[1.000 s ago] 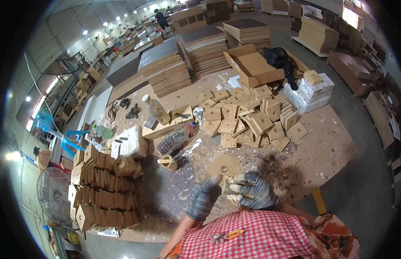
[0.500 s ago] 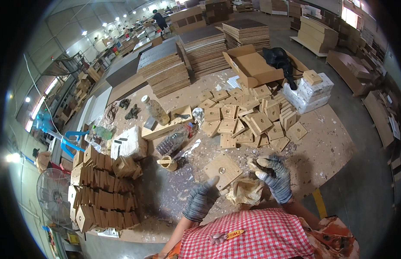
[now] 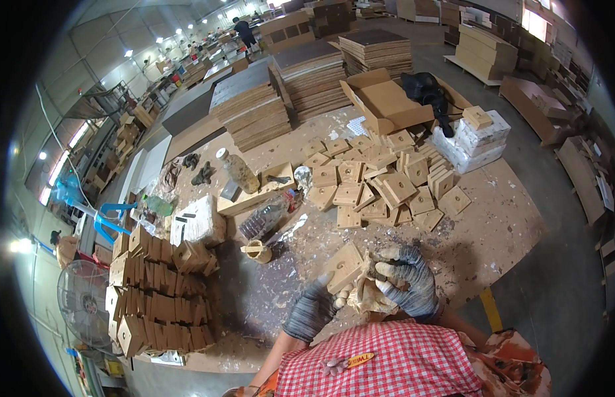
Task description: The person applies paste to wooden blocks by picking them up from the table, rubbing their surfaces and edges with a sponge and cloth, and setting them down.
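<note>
the left hand [image 3: 312,309], gloved in grey, grips a square wooden block [image 3: 345,266] by its lower corner, tilted up off the dusty table [image 3: 499,218]. the right hand [image 3: 408,280], also gloved, is clenched around a crumpled tan rag or sanding pad [image 3: 372,296] pressed to the block's right edge. the work looks like wiping or rubbing that edge; it goes best, i judge, with the block held firm at the corner, the pad flat along the edge and fingers off the face with the hole. just beyond the left hand stands a small wooden cup [image 3: 257,251], then a lying plastic bottle [image 3: 266,216]. to the left sit stacked finished blocks [image 3: 163,301]. farther ahead of both hands spreads a loose heap of like blocks [image 3: 377,178], then an open cardboard box [image 3: 381,100].
</note>
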Motion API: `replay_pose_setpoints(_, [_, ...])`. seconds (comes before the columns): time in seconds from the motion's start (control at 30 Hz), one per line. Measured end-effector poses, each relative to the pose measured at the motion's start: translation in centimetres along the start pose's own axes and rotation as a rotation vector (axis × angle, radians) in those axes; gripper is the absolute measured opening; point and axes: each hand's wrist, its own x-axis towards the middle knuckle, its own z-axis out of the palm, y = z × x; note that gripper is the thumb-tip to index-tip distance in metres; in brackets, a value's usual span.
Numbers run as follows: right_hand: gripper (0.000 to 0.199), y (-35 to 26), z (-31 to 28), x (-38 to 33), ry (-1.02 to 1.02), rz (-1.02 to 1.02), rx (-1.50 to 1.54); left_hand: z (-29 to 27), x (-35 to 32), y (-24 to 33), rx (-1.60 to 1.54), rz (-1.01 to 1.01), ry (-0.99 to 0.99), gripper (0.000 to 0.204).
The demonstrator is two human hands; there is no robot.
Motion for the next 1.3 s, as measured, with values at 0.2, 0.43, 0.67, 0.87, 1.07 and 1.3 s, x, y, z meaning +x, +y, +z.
replay_pose_setpoints(0.2, [0.035, 3.1, 0.0, -1.0, 0.166, 0.68, 0.754, 0.1, -0.4, 0.2, 0.097, 0.011, -0.079, 0.047])
replay_pose_setpoints(0.43, [0.036, 1.7, 0.3, -1.5, 0.209, 0.993, 1.217, 1.3, -1.2, -0.5, 0.745, 0.205, 0.047, 0.049])
replay_pose_setpoints(0.67, [0.03, 2.0, 1.0, -1.5, 0.313, 1.001, 1.298, 1.6, -1.1, -0.3, 0.625, 0.145, 0.011, 0.053])
replay_pose_setpoints(0.87, [0.029, 4.3, 0.7, -3.2, 0.187, 0.986, 1.197, 0.2, -0.3, -1.0, 0.729, 0.307, -0.03, 0.045])
replay_pose_setpoints(1.07, [0.034, 2.7, 0.6, -1.8, 0.197, 1.061, 1.353, 0.7, 0.1, -0.2, 0.864, 0.488, -0.163, 0.049])
replay_pose_setpoints(1.3, [0.038, 2.5, 1.1, -2.4, 0.135, 1.041, 1.381, 2.8, -0.3, -0.7, 0.575, 0.478, 0.016, 0.095])
